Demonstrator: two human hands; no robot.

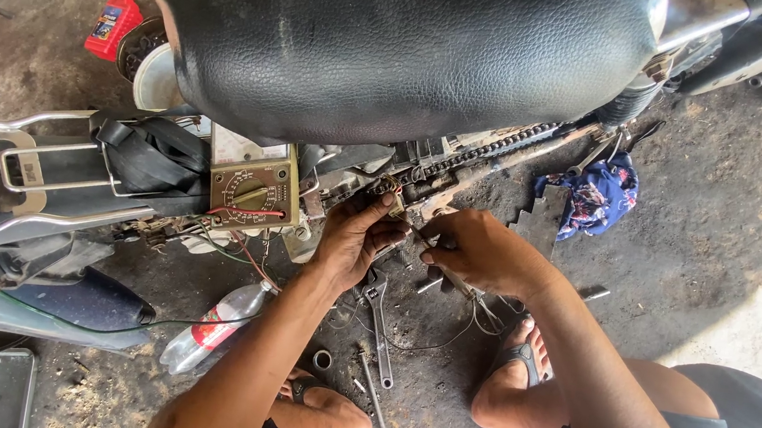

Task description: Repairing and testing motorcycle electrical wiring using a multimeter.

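- My left hand [354, 240] is up at the underside of the motorcycle, fingers curled shut around a small brass-coloured connector with wires [393, 196]; thumb and fingers pinch it just below the frame.
- My right hand [482, 252] is closed too, gripping a thin dark metal tool [426, 240]; can't tell what kind, most of it is hidden in my fist. Its tip points toward my left hand, nearly touching.
- Connector sits between both hands, just under the greasy drive chain [488, 155] that runs diagonally up to the right.
- Big black leather motorcycle seat [400, 44] fills the top of the view, right above my hands.
- Olive-green analog multimeter with a round dial [252, 192] rests on the frame just left of my left hand; red and green leads trail down from it.
- Chrome adjustable wrench [378, 324] lies on the dirt floor below my left wrist; a slim metal rod [373, 395] lies near it.
- Clear plastic bottle with red label [215, 327] lies on the ground beside my left forearm.
- Blue patterned rag [598, 196] is bunched on the ground, right of the chain, well apart from my hands.
- Red plastic box [114, 23] sits far up left.
- My sandalled right foot [517, 363] is planted below my right forearm.
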